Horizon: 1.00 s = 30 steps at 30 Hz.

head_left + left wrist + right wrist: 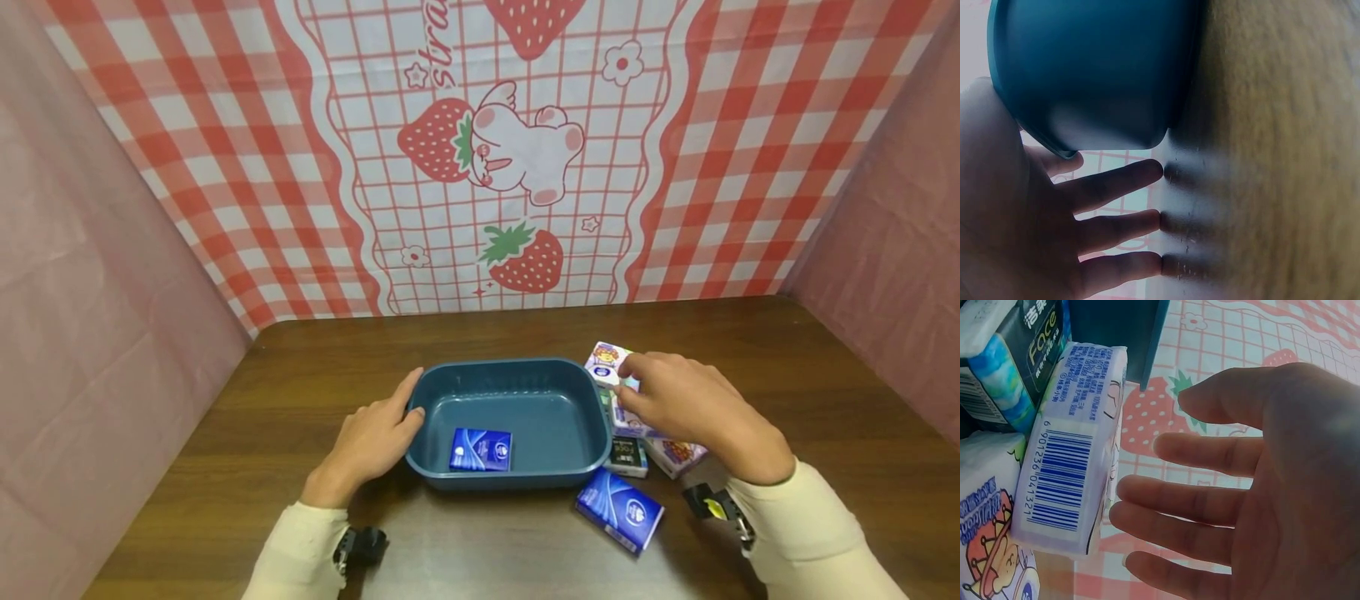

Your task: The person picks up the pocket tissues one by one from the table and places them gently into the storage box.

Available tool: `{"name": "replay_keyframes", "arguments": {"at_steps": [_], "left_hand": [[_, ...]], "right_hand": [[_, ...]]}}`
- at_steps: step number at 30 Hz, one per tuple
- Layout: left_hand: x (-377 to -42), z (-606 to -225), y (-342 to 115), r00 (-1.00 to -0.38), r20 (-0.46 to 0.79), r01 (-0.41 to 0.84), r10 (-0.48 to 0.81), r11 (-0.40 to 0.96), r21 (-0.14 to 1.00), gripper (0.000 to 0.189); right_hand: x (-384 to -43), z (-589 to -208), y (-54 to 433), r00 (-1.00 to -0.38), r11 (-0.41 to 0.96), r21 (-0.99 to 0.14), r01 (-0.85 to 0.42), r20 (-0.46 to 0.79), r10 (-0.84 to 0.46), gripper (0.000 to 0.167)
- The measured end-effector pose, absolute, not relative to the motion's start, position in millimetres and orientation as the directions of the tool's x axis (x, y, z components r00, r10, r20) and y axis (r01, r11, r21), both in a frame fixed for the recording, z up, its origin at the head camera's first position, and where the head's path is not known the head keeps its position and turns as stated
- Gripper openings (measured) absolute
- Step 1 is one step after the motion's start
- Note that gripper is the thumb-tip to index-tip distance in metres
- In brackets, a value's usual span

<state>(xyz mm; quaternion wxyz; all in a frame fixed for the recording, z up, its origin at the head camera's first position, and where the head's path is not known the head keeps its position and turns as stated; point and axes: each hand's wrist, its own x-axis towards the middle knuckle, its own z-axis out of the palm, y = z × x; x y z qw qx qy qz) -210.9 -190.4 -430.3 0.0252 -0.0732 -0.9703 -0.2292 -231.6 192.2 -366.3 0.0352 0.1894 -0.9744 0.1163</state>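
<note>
Several tissue packs (1063,450), heaped just beside the teal tub (517,480), are judged light and crushable, best pinched by narrow sides; right hand (678,396) is held relaxed and empty, left hand (375,437) laid straight-fingered against the tub.

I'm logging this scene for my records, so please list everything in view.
Tray: one, dark teal, on table
Blue packs: two, blue, one inside tray, one outside
Cartoon packs: several, white-purple, right of tray
Face packs: at least one, dark, beside tray
Table: one, brown, underneath
Patterned cloth: one, red-white, behind
Side cloths: two, pink, flanking
Wrist devices: two, black, at wrists
Sleeves: two, cream, forearms
Left hand: one, bare, tray's left end
Right hand: one, bare, by cartoon packs
</note>
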Motion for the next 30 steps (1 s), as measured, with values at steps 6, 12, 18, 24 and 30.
{"name": "replay_keyframes", "arguments": {"at_steps": [6,12,18,24,30], "left_hand": [[-210.5,-429.5,-191.2,-0.988,0.078,0.152,0.131,0.886,0.439,0.062],[-210.6,-429.4,-191.4,-0.988,0.086,0.155,0.131,0.887,0.434,0.061],[-211.2,-430.7,-190.6,-0.988,0.086,0.156,0.131,0.887,0.434,0.061],[-211.6,-430.5,-189.4,-0.988,0.081,0.151,0.128,0.884,0.442,0.062],[-210.8,-430.8,-190.5,-0.989,0.080,0.147,0.125,0.887,0.438,0.061]], "right_hand": [[-232.2,-365.9,192.4,-0.928,0.902,-0.219,-0.372,0.077,-0.364,0.044],[-232.4,-364.9,192.7,-0.930,0.906,-0.211,-0.366,0.055,-0.363,0.046],[-232.1,-364.0,194.2,-0.931,0.907,-0.212,-0.364,0.044,-0.363,0.047],[-231.6,-363.1,195.5,-0.930,0.907,-0.214,-0.364,0.033,-0.366,0.048],[-228.6,-364.0,195.6,-0.927,0.899,-0.258,-0.354,-0.034,-0.374,0.053]]}}
